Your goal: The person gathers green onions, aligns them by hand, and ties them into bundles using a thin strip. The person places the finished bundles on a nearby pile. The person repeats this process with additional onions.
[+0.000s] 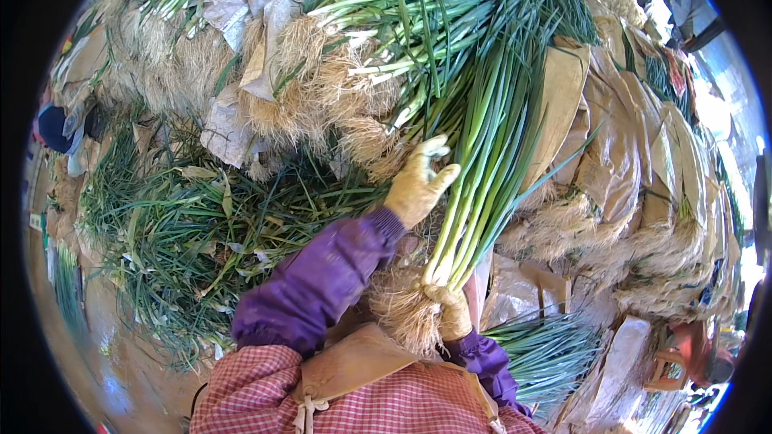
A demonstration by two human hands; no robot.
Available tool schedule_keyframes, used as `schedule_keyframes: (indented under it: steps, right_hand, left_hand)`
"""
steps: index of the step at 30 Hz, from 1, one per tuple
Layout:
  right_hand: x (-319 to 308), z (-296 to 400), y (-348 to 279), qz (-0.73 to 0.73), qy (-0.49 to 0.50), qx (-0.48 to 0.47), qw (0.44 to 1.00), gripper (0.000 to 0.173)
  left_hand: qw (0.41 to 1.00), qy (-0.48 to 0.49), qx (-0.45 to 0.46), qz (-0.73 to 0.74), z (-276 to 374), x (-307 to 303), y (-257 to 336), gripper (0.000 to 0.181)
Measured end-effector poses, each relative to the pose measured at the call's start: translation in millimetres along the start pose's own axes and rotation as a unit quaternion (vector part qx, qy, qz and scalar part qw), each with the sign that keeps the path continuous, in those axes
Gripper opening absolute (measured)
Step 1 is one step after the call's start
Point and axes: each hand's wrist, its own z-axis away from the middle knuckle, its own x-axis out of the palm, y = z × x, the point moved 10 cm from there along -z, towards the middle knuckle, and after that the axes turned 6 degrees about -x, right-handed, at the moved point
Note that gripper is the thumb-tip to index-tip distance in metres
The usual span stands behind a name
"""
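A bunch of long green onions (476, 193) slants before me, its leaves fanning up to the pile and its roots near my apron. My right hand (453, 312), in a yellowish glove, grips the white stem bases just above the shaggy tan roots (410, 313). Beside the stalks, to their left, my left hand (425, 178) has its gloved fingers spread and half curled, holding nothing. Whether its thumb touches the stalks cannot be told. Behind lies a large heap of green onions (416, 6), with roots hanging towards me.
Loose green leaves and trimmings (199, 235) cover the ground at left. Bundles wrapped in brown paper (615, 126) line the right side, roots outward. More green onions (543, 355) lie at lower right, near a small wooden stool (668, 367). A person (55, 126) is partly visible at far left.
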Motion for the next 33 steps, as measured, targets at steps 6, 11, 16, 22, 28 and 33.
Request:
schedule_keyframes:
  steps: [6, 11, 16, 22, 28, 33]
  right_hand:
    - [-32, -7, 13, -0.041, 0.016, 0.006, 0.999, 0.038]
    - [-38, -8, 2, -0.063, 0.093, 0.001, 0.994, 0.037]
    - [-14, -16, 6, -0.153, -0.008, 0.034, 0.988, 0.041]
    - [-11, -19, 0, 0.067, 0.041, -0.010, 0.997, 0.039]
    - [-13, -15, -5, 0.078, 0.045, -0.018, 0.996, 0.041]
    - [-28, -8, 43, -0.052, 0.029, 0.110, 0.992, 0.046]
  left_hand:
    - [0.931, -0.194, 0.037, -0.308, 36, 59, -39, 0.058]
    - [0.892, -0.166, 0.215, -0.361, 164, 18, -12, 0.021]
    - [0.935, -0.193, -0.286, -0.081, 201, -105, -74, 0.017]
    - [0.894, 0.000, -0.089, -0.438, 131, -124, -42, 0.040]
    - [0.967, -0.056, -0.008, -0.249, 49, 19, -24, 0.049]
    - [0.959, -0.124, -0.111, -0.227, 74, 14, -51, 0.040]
